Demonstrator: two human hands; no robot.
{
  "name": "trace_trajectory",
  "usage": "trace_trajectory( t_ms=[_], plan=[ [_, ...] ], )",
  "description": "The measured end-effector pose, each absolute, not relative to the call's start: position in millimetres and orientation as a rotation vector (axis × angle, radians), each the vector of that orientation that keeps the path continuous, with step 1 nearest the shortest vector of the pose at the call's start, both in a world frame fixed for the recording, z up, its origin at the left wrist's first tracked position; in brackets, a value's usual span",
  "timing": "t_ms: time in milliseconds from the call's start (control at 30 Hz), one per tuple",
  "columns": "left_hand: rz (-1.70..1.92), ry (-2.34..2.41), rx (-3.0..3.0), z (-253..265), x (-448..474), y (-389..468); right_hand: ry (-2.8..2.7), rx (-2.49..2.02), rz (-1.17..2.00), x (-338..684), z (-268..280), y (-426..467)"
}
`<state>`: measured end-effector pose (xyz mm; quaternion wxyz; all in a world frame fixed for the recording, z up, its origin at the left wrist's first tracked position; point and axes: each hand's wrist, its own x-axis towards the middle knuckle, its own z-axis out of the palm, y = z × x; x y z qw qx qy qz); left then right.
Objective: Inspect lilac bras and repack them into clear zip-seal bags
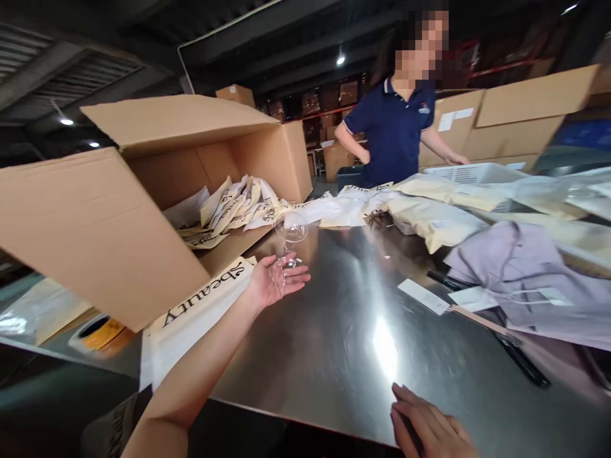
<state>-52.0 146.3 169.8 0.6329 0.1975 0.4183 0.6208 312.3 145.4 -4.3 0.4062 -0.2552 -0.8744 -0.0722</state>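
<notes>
My left hand (280, 280) is stretched over the metal table, palm up with the fingers spread. A thin clear plastic piece (289, 262) shows at its palm and fingers; whether it rests on the hand or just beyond is hard to tell. A clear round plastic piece (292, 228) is just past the fingertips. Under my left forearm lies a white bag with black lettering (203, 304). Near the table's front edge is my right hand (429, 423), fingers lightly bent side by side and the thumb apart, with nothing visible in it.
A large open cardboard box (162, 254) on its side holds several lettered bags (238, 207). Packed bags (429, 219) line the far side. On the right lie a lilac garment (515, 261), white tags (424, 296) and a black-handled tool (522, 362). A person in navy (394, 137) stands across the table.
</notes>
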Motion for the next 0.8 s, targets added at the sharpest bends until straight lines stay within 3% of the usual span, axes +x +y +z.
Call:
trace_trajectory(
  t_ms=[367,600,800],
  plan=[
    [1.141,0.909,0.342,72,67,299,-2.056,-0.887,0.05,296,-11,123],
    [0.974,1.058,0.496,56,107,376,-1.985,-0.93,0.018,290,-17,122],
    [0.973,1.319,0.666,50,135,421,-1.904,-0.834,-0.205,286,-31,134]
  ],
)
